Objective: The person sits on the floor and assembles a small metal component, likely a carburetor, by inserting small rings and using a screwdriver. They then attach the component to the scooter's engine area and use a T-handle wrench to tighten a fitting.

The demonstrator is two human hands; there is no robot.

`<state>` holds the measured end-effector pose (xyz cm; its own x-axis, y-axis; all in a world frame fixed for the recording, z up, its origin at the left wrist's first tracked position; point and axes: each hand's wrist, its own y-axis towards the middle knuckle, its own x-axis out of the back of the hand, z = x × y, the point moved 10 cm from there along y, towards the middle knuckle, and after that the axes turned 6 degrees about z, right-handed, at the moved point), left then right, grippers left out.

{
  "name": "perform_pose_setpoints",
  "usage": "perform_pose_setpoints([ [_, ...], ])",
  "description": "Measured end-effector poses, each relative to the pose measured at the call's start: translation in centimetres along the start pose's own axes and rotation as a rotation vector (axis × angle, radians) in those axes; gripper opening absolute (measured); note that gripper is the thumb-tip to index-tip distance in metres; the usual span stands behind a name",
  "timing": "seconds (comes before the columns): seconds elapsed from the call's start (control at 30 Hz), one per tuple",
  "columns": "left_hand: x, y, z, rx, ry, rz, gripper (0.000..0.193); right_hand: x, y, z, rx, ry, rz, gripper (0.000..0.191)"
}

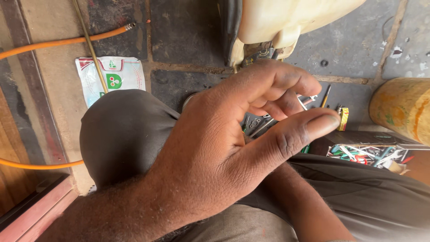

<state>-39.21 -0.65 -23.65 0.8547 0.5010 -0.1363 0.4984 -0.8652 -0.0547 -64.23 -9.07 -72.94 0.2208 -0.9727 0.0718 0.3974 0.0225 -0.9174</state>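
Note:
My left hand (pixel 224 148) fills the middle of the view, close to the camera and seen from the back. Its fingers curl toward the outstretched thumb, and I cannot tell whether anything sits between them. A thin metal piece (pixel 303 104) shows just past the fingertips. Below the hand lie several small metal tools (pixel 256 124) on the stone floor. My right forearm (pixel 309 206) comes up from the lower right and runs under the left hand, so the right hand itself is hidden. My knee in dark trousers (pixel 123 132) is to the left of the hand.
A cream plastic tank (pixel 286 20) stands at the top. A yellow cylinder (pixel 401 110) is at the right, with a dark tray of several colourful small parts (pixel 367 152) below it. An orange hose (pixel 58 43) and a white printed packet (pixel 118 76) lie at the left.

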Motion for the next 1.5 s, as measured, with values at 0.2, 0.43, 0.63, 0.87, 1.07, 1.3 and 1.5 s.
perform_pose_setpoints([
  [0.2,1.6,-0.9,-0.8,0.010,0.042,-0.017,0.043,-0.7,0.8,-0.3,-0.007,0.002,-0.014,0.045],
  [0.43,2.0,-0.7,-1.5,-0.014,0.029,0.006,0.043,-1.1,1.4,-0.2,0.000,-0.004,-0.025,0.045],
  [0.63,1.8,0.3,-1.9,-0.047,0.078,0.046,0.044,-0.5,1.0,1.7,0.037,-0.008,-0.039,0.045],
  [0.87,1.9,1.9,-1.5,-0.028,0.164,0.062,0.045,0.9,1.0,7.8,0.168,-0.043,-0.047,0.046],
  [1.07,2.1,3.1,-2.1,-0.105,0.209,0.045,0.043,5.3,-0.1,12.7,0.490,-0.269,-0.200,0.046],
  [1.3,2.1,4.1,-2.0,-0.119,0.224,0.029,0.040,13.2,-1.5,9.8,0.128,-0.250,-0.364,0.037],
  [1.5,2.1,4.6,-2.0,-0.148,0.231,0.021,0.041,12.9,-4.7,6.8,-0.264,0.172,-0.490,0.066],
])
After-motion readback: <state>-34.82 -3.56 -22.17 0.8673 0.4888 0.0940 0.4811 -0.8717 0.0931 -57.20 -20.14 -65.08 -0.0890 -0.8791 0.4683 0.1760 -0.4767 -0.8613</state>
